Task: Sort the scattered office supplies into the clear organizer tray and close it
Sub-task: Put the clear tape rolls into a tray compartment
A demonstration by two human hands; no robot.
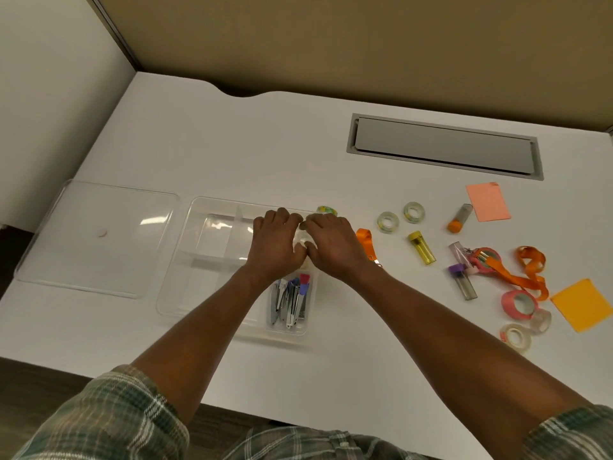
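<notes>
The clear organizer tray (175, 283) lies open on the white desk, its clear lid (96, 237) flat to the left. My left hand (275, 240) and my right hand (335, 244) meet over the tray's far right compartment. Their curled fingers and thumbs pinch a small pale clear roll (303, 241), mostly hidden between them. Several metal clips with coloured ends (292, 300) fill the near right compartment. Scattered to the right are tape rolls (388, 222), a yellow tube (422, 248), an orange-capped tube (460, 218), a purple-capped tube (462, 282) and an orange lanyard (527, 270).
A patterned tape roll (326, 210) stands just behind the tray's far right corner. Pink sticky notes (487, 201), orange sticky notes (582, 304), pink tape (519, 303) and clear tape rolls (515, 336) lie at the far right. A grey cable hatch (444, 146) sits in the desk's back.
</notes>
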